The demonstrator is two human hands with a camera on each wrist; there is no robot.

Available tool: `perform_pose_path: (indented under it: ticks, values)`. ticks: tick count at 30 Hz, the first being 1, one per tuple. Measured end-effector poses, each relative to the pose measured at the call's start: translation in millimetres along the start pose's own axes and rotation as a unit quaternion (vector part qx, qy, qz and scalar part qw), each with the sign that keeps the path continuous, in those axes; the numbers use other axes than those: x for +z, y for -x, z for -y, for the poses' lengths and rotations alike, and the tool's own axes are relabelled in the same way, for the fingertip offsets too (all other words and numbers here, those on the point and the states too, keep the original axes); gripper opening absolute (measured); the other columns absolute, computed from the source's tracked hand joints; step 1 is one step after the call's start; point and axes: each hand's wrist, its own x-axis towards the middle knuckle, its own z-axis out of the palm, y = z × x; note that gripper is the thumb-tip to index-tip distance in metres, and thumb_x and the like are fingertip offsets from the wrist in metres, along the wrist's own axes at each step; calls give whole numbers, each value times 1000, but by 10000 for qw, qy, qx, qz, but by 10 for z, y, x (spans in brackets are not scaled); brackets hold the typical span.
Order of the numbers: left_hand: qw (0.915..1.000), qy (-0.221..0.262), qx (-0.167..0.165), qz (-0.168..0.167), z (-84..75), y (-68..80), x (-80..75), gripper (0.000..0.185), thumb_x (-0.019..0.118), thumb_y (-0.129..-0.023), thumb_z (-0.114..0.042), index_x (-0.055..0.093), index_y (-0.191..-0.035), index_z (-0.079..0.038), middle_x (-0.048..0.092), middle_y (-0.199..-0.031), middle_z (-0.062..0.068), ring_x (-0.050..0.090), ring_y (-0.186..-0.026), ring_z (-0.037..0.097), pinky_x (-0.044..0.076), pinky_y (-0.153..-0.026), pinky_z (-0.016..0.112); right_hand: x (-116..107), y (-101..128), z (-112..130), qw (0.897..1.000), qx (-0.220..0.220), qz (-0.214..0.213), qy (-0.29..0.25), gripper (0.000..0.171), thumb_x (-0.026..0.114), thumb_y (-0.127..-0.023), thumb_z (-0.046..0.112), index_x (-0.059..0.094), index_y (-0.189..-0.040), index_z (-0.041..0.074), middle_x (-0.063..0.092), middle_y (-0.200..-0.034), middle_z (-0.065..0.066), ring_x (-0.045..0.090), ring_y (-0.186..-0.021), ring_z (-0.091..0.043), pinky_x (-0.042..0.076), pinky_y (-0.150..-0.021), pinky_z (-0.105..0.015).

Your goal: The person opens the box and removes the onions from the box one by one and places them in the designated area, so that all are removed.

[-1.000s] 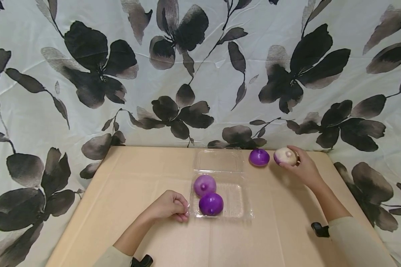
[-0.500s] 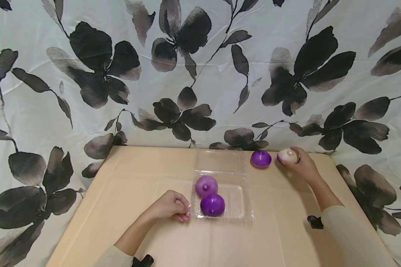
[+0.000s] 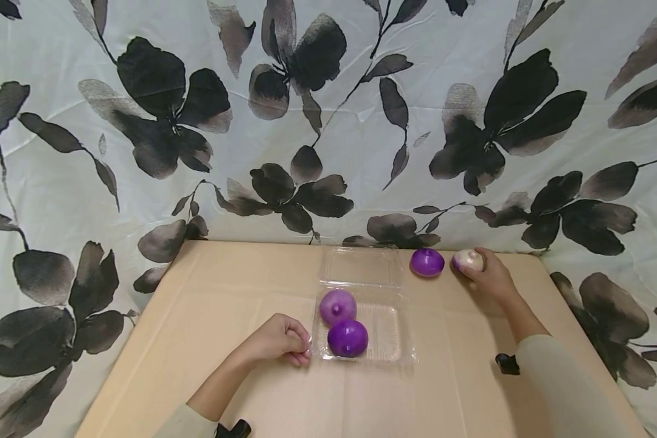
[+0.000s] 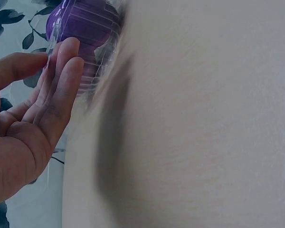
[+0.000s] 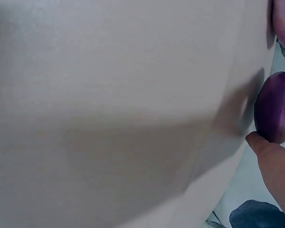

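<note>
Head view: my right hand (image 3: 491, 278) curls round the pale white-and-purple round onion (image 3: 468, 260), right of the clear plastic clamshell tray (image 3: 385, 331); my left hand (image 3: 278, 338) pinches the tray's left edge.

Pale onion (image 3: 468, 260): its far side is covered by the right hand (image 3: 490, 278).
Right wrist view: onion (image 5: 274, 107) cut off at the edge.
Left wrist view: table (image 4: 204, 123) blurred; clear tray (image 4: 88, 52) partly behind fingers (image 4: 61, 90).
</note>
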Motion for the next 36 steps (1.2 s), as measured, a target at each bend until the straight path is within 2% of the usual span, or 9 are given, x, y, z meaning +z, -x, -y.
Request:
perform_pose_path:
  ticks: [10, 14, 36]
  values:
    - [10000, 9, 11, 39, 8, 17, -22, 13, 58, -85, 6, 67, -93, 9, 76, -82, 20, 77, -73, 29, 69, -71, 42, 42, 29, 12, 9999, -2, -16, -114, 84, 68, -99, 33, 23, -155, -11, 35, -151, -44, 36, -138, -60, 32, -117, -72]
    - [10000, 21, 16, 45, 3, 31, -26, 12, 59, -85, 6, 67, -93, 10, 76, -83, 21, 77, -73, 30, 69, -71, 42, 63, 43, 6, 9998, -83, -33, -183, 85, 70, -98, 28, 22, -155, -12, 35, -150, -44, 36, -138, -60, 31, -118, -72]
    - [9999, 38, 28, 112, 8, 78, -33, 13, 59, -86, 7, 66, -96, 12, 75, -85, 25, 77, -75, 32, 68, -72, 43, 73, 134, -1, 9997, -218, -123, 71, 88, 72, -96, 25, 20, -156, -11, 34, -149, -46, 35, -137, -63, 32, -114, -74]
